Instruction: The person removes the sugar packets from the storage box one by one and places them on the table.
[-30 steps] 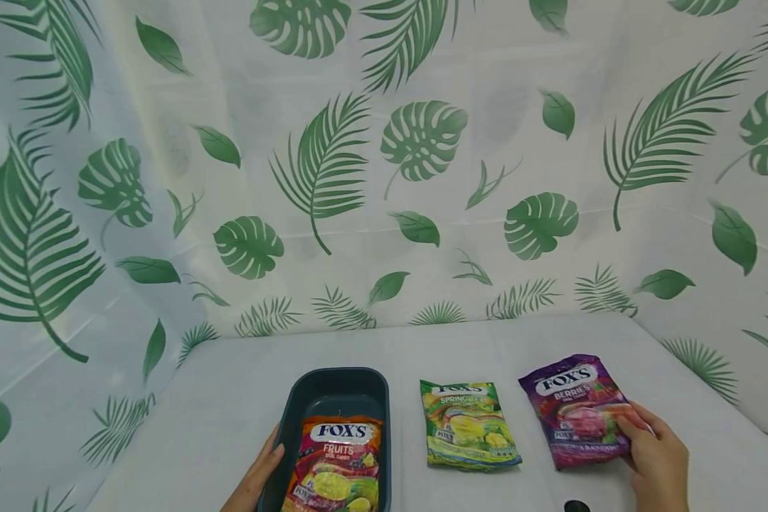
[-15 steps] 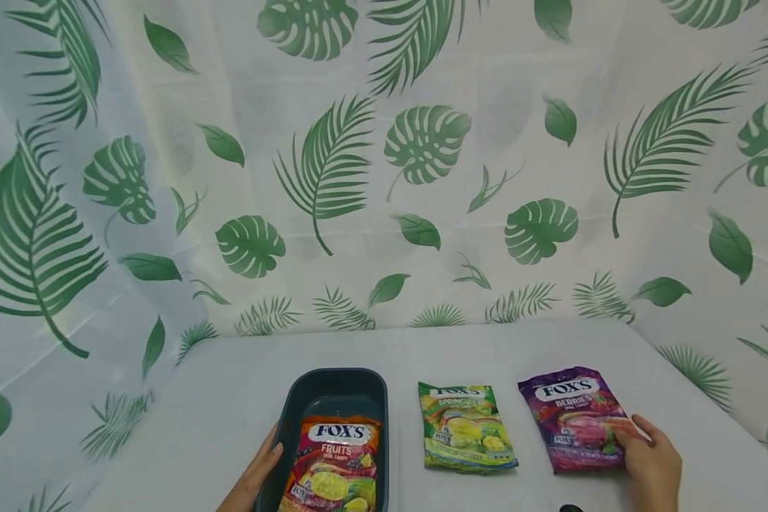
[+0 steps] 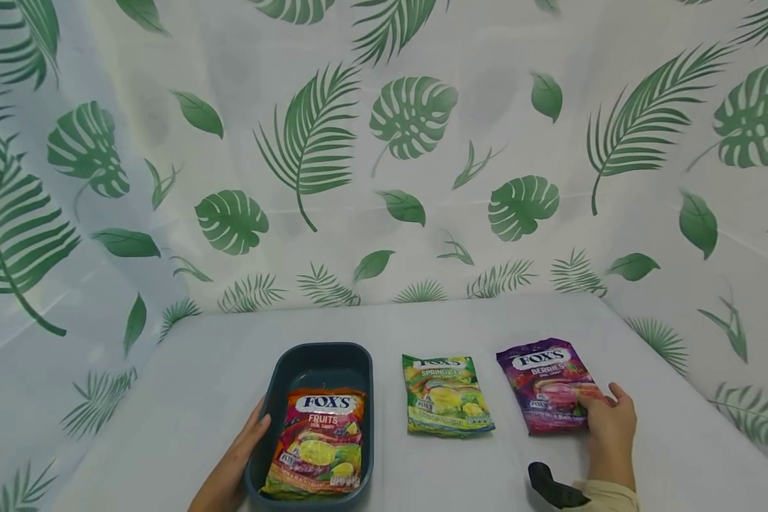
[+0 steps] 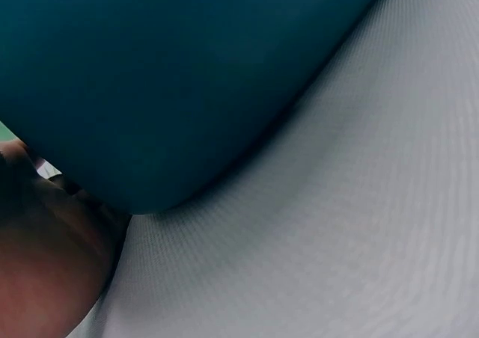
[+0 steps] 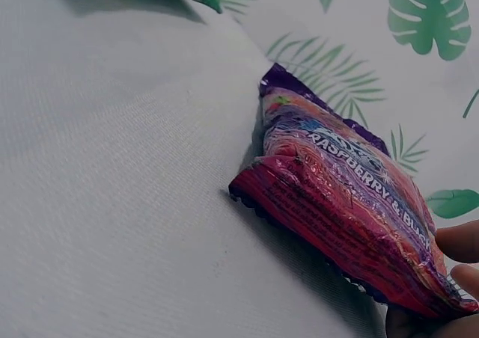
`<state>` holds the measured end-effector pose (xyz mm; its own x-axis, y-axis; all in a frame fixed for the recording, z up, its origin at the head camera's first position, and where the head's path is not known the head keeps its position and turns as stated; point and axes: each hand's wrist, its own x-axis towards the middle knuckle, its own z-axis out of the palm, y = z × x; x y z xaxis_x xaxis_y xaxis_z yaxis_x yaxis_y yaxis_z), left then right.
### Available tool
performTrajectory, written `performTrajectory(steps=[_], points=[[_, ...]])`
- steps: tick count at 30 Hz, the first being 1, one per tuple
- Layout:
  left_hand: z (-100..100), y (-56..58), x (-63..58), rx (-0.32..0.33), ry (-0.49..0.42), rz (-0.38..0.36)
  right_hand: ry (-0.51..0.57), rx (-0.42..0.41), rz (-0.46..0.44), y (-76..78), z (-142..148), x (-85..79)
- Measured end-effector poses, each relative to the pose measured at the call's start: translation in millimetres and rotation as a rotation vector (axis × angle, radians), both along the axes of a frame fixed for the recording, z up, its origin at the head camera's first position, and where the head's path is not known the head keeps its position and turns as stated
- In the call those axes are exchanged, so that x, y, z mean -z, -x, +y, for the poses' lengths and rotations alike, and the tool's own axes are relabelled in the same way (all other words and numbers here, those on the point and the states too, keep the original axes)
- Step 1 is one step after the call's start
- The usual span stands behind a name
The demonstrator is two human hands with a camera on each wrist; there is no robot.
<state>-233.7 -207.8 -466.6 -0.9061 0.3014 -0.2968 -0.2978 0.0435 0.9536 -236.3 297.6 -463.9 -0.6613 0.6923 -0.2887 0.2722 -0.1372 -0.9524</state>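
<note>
A purple Fox's Berries candy bag lies at the right in the head view. My right hand pinches its lower right edge between thumb and fingers. In the right wrist view the bag is tilted, with shadow under its near edge; I cannot tell whether it fully rests on the table. At the left, my left hand holds the side of a dark blue container, thumb at the rim. Its other fingers are mostly hidden. Inside the container sits a red-orange Fox's Fruits candy bag.
A green-yellow Fox's Spring Tea candy bag lies between the container and the purple bag. All stand on a white-covered table. A leaf-printed curtain rises behind and at both sides. A black device sits at my right wrist.
The head view has tilted down and shifted, so everything appears higher and further left. The purple bag has come down slightly, still pinched in my right hand. My left hand stays on the container.
</note>
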Motion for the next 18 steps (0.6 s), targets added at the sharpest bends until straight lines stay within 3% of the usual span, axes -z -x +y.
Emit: performTrajectory(steps=[6,18], points=[[2.9,2.3,-0.7,-0.06,0.047,0.002,0.024,0.006,0.022,1.1,1.3,-2.3],[7.1,3.2,5.5,-0.062,0.038,-0.008,0.045,0.053,-0.029,4.9,6.5,2.1]])
